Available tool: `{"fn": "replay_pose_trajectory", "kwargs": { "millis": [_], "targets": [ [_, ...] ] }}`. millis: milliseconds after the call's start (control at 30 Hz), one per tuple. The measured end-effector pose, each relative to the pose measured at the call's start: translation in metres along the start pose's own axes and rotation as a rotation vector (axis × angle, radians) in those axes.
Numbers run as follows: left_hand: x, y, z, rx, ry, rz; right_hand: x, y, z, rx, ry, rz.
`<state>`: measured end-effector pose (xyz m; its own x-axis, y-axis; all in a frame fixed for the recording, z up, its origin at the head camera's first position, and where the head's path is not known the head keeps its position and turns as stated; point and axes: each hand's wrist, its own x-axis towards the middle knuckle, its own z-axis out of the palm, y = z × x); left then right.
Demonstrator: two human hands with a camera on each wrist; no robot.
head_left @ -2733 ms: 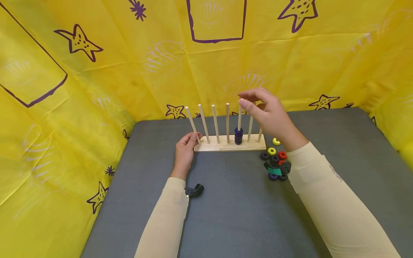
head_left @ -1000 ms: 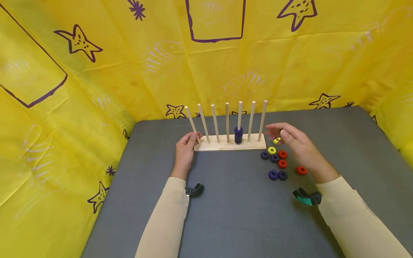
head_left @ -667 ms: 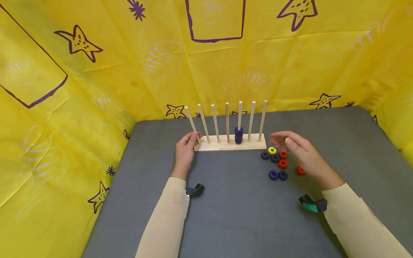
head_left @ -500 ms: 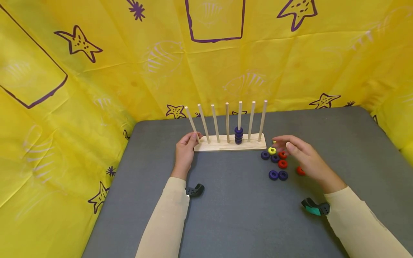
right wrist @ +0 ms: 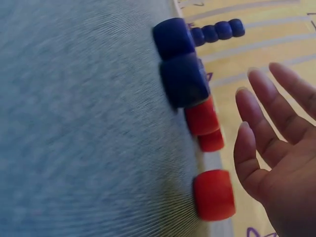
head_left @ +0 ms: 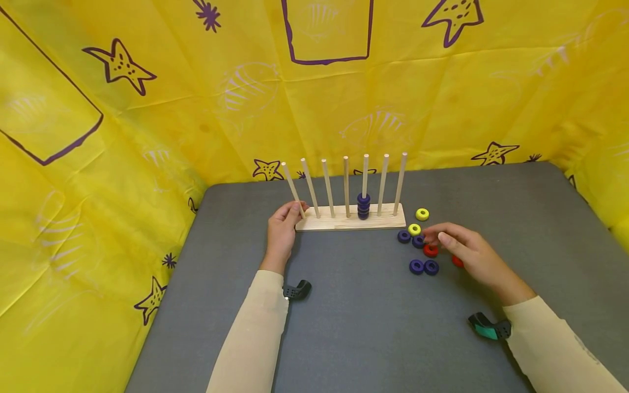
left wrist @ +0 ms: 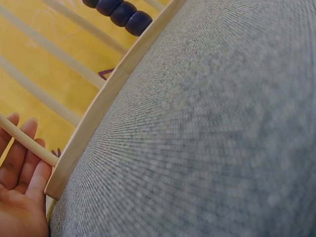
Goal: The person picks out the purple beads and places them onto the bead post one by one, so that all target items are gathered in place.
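Note:
A wooden peg rack (head_left: 339, 222) with a row of upright pegs stands on the table. Several dark purple rings (head_left: 363, 207) are stacked on one peg, right of centre. My left hand (head_left: 282, 232) holds the rack's left end, with fingers behind the leftmost peg (left wrist: 34, 143) in the left wrist view. My right hand (head_left: 467, 252) is over the loose rings to the right of the rack, fingers slightly bent and nothing between them. Below its fingertips lies a red ring (head_left: 431, 250); another red ring (right wrist: 215, 195) shows lower in the right wrist view.
Two yellow rings (head_left: 421, 214) lie beyond the right hand, near the rack's right end. Several loose purple rings (head_left: 416, 266) lie left of that hand. The grey table (head_left: 354, 327) ends at a yellow patterned cloth (head_left: 196, 109) behind and at the sides.
From the purple-ringed peg my right hand has moved right and down to the loose rings, then nearer me, past the yellow ones to the red. My left hand has stayed on the rack.

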<state>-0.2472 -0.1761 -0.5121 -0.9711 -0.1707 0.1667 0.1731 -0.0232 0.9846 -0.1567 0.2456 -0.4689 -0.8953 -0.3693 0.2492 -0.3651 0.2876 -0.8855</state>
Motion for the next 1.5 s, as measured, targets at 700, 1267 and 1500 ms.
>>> {"fn": "replay_pose_trajectory", "kwargs": {
  "millis": [700,1267,1500],
  "targets": [
    [0.003,-0.001,0.001,0.005,0.008,-0.017,-0.02,0.023,0.006,-0.081,0.023,0.032],
    [0.003,-0.002,-0.001,0.019,-0.002,0.012,-0.022,0.033,0.006,-0.133,0.017,-0.011],
    [0.002,-0.002,-0.001,0.04,-0.005,0.011,-0.021,0.035,0.007,-0.152,0.001,0.001]
  ]
}}
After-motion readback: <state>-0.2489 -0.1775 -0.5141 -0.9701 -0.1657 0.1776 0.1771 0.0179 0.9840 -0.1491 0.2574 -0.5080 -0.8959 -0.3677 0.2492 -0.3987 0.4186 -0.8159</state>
